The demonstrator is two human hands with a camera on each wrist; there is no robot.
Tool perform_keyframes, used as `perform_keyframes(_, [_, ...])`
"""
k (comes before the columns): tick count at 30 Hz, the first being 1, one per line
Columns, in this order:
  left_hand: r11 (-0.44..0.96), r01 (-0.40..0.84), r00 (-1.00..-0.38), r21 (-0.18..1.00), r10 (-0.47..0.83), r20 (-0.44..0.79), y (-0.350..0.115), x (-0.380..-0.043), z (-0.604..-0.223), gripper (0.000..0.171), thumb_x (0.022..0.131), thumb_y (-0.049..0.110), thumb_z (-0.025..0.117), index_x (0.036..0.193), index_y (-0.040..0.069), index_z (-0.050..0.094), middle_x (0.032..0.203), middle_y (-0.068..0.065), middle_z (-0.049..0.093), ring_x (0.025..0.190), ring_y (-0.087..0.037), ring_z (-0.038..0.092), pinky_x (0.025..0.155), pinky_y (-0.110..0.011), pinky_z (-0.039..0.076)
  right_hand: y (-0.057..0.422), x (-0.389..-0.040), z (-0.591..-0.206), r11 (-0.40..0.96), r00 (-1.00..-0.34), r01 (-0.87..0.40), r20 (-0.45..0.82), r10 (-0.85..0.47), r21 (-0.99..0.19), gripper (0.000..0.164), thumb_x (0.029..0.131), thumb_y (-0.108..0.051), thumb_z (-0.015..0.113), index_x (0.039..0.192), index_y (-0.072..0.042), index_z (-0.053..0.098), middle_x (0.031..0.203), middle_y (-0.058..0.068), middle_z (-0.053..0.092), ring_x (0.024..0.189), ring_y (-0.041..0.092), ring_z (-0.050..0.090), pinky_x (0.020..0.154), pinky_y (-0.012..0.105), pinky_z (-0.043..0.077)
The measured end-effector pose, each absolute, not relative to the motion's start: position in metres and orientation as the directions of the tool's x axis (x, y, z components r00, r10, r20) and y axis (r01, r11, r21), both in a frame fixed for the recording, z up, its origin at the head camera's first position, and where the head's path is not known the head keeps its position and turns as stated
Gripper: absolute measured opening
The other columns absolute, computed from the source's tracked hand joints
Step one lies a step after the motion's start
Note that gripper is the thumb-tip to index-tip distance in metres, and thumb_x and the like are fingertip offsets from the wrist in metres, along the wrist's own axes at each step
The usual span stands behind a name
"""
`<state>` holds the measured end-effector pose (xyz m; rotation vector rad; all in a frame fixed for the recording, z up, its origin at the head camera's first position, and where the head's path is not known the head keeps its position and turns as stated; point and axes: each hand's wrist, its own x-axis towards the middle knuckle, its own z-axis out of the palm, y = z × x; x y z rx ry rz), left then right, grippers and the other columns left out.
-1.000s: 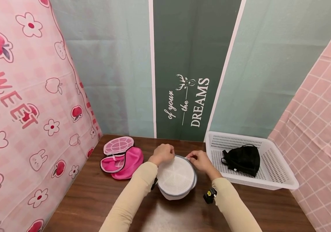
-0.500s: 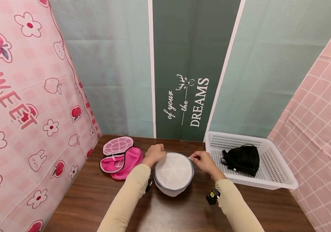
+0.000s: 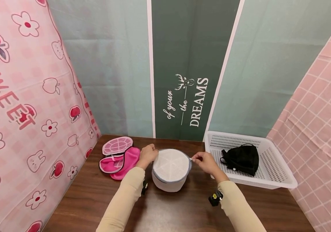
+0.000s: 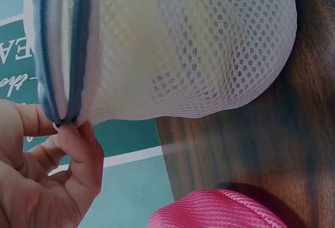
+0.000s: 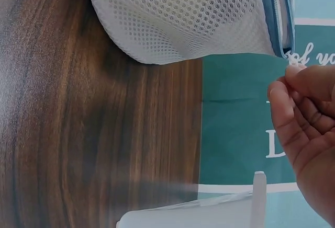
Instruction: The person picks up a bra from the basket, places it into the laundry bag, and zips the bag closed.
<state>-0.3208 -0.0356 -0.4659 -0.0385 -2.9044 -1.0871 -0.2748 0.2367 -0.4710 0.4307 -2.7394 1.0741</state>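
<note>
A round white mesh laundry bag (image 3: 172,166) with a blue-trimmed zipper rim stands upright at the middle of the brown table. My left hand (image 3: 149,154) pinches its rim at the left side; in the left wrist view thumb and finger grip the end of the blue zipper trim (image 4: 79,55). On the opposite side, my right hand (image 3: 206,162) pinches the small white zipper pull (image 5: 294,59) between thumb and forefinger. The lid looks nearly level with the rim, with a narrow gap along the zipper visible in both wrist views.
To the left lies a bright pink mesh bag (image 3: 130,161) with its pale pink oval lid (image 3: 117,145) folded open. At the right stands a white plastic basket (image 3: 278,161) holding a black fabric bag (image 3: 242,159). Printed cloths hang behind and on both sides.
Both hands have moved apart, the left leftward and the right slightly rightward. The white mesh bag has shifted left and back, standing straighter with more of its side showing.
</note>
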Motion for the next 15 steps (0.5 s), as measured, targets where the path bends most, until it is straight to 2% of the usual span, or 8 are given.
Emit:
perform_keyframes(4, [0.749,0.04,-0.999,0.662,0.009,0.05,-0.0354,-0.3217,-0.4674,0.018,0.084,0.017,0.054,0.068,0.011,0.049,0.061,-0.006,0.049,0.056,-0.022,0.049,0.045,-0.029,0.04,0.2373,-0.2748,-0.471,0.697,-0.942,-0.329,0.27,-0.198,-0.637,0.005,0.082,-0.001,0.066,0.08,-0.005,0.069,0.073,-0.001,0.062,0.063,0.014,0.05,0.058,0.029,0.043])
perform_keyframes(11, [0.729,0.023,-0.999,0.684,0.001,0.032,-0.0388,-0.3191,-0.4722,0.018,0.085,0.018,0.056,0.07,0.01,0.051,0.063,-0.007,0.05,0.06,-0.023,0.049,0.047,-0.029,0.039,0.234,-0.2735,-0.4728,0.67,-0.957,-0.29,0.216,-0.194,-0.683,0.005,0.084,-0.002,0.066,0.08,-0.004,0.069,0.072,0.001,0.063,0.058,0.014,0.057,0.053,0.027,0.048])
perform_keyframes(15, [0.733,0.025,-1.0,0.679,0.006,0.03,-0.0402,-0.3188,-0.4729,0.018,0.086,0.02,0.056,0.071,0.01,0.053,0.065,-0.006,0.051,0.062,-0.022,0.05,0.049,-0.03,0.04,0.2338,-0.2747,-0.4748,0.674,-0.954,-0.299,0.233,-0.19,-0.676,0.005,0.083,-0.002,0.066,0.08,-0.005,0.069,0.071,0.0,0.063,0.056,0.01,0.055,0.052,0.026,0.048])
